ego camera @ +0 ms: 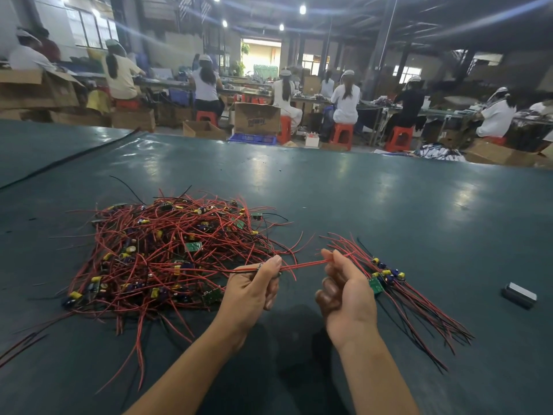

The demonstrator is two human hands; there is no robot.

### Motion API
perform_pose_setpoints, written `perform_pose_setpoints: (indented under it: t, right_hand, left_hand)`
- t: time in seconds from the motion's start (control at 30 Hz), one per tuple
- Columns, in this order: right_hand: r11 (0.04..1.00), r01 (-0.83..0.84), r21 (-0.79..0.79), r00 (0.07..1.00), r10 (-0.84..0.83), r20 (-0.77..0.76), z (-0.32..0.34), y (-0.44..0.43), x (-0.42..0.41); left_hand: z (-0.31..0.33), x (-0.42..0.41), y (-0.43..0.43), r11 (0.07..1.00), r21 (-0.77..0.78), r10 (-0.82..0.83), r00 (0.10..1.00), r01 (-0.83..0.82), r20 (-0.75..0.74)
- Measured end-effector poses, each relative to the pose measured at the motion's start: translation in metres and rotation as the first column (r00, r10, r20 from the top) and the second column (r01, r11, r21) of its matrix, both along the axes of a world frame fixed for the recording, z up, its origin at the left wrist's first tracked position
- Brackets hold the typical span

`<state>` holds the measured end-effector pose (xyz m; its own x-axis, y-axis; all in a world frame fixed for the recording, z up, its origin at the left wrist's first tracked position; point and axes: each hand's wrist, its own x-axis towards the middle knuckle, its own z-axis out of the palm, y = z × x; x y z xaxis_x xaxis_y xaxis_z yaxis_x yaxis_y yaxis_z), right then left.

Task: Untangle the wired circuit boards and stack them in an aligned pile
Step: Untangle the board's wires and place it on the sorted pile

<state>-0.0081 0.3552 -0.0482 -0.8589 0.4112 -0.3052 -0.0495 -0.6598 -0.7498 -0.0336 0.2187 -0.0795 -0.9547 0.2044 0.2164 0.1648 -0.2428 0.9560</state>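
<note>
Both hands, left [253,287] and right [344,290], pinch with curled fingers.

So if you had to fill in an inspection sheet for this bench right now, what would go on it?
Surface: dark green table mat, shiny, with a few small scraps on it.
Job's things: tangled heap of red-wired circuit boards at left; smaller sorted bundle at right, with its wires fanned toward the near edge.
Clutter: small grey block, right of the bundle.
Grips: left hand and right hand both pinch one red wire stretched between them.
Cables: what looks like a black cable across the table's far left.
Surroundings: seated workers on red stools; cardboard boxes on the floor.
</note>
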Motion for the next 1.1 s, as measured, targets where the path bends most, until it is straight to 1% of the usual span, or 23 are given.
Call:
perform_pose_setpoints:
  t: [0.17, 0.27, 0.37, 0.43, 0.5, 0.57, 0.63, 0.73, 0.77, 0.83, 0.93, 1.0, 1.03, 1.1]
  right_hand:
    - [0.993, 0.015, -0.118, 1.0, -0.015, 0.0, 0.001, 0.01, 0.001]
    - [0.979, 0.022, -0.204, 1.0, -0.023, 0.001, 0.002, 0.011, 0.003]
    - [0.972, 0.033, -0.235, 0.999, -0.034, -0.001, 0.001, 0.011, 0.004]
    - [0.972, 0.042, -0.229, 0.999, -0.045, -0.006, 0.0, 0.011, 0.004]
    - [0.985, 0.035, -0.169, 0.999, -0.038, -0.014, 0.001, 0.009, 0.005]
    - [0.999, -0.018, -0.032, 1.0, 0.018, -0.001, 0.001, 0.004, 0.006]
    - [0.988, -0.099, 0.117, 0.995, 0.096, 0.033, -0.002, -0.007, 0.008]
    - [0.94, -0.204, 0.272, 0.978, 0.186, 0.092, -0.006, -0.031, 0.014]
    - [0.922, -0.23, 0.311, 0.973, 0.208, 0.102, -0.007, -0.038, 0.015]
    - [0.912, -0.227, 0.341, 0.974, 0.215, 0.072, -0.007, -0.047, 0.017]
    - [0.936, -0.187, 0.298, 0.982, 0.186, 0.032, -0.003, -0.046, 0.015]
    - [0.961, -0.138, 0.238, 0.99, 0.143, -0.005, 0.002, -0.039, 0.016]
    - [0.969, -0.109, 0.221, 0.993, 0.118, -0.024, 0.005, -0.033, 0.016]
    - [0.977, -0.078, 0.2, 0.993, 0.095, -0.075, 0.016, -0.014, 0.015]
  left_hand:
    - [0.002, 0.002, -0.002, 0.999, -0.033, -0.015, 1.0, 0.014, -0.01]
    - [0.005, 0.002, -0.002, 1.0, -0.021, 0.0, 1.0, 0.0, 0.0]
    - [0.006, 0.004, -0.004, 1.0, -0.02, 0.013, 1.0, -0.013, 0.009]
    - [0.007, 0.006, -0.004, 0.999, -0.033, 0.006, 1.0, -0.006, -0.016]
    - [0.008, 0.007, -0.003, 0.999, -0.034, 0.003, 0.999, -0.004, -0.047]
    - [0.009, 0.008, -0.002, 0.999, -0.024, 0.035, 0.998, -0.036, -0.051]
    - [0.008, 0.008, -0.003, 0.996, -0.042, 0.08, 0.995, -0.083, -0.055]
    - [0.005, 0.005, -0.005, 0.982, -0.149, 0.099, 0.987, -0.118, -0.127]
    - [0.003, 0.004, -0.006, 0.97, -0.216, 0.078, 0.982, -0.115, -0.172]
    - [0.001, 0.004, -0.006, 0.939, -0.327, 0.022, 0.965, -0.109, -0.26]
    - [0.0, 0.004, -0.005, 0.934, -0.352, -0.065, 0.934, -0.068, -0.351]
    - [-0.004, 0.002, -0.008, 0.903, -0.426, -0.126, 0.919, -0.05, -0.374]
    - [-0.006, 0.001, -0.01, 0.866, -0.497, -0.157, 0.912, -0.058, -0.38]
    - [-0.01, -0.002, -0.015, 0.763, -0.633, -0.198, 0.885, -0.131, -0.422]
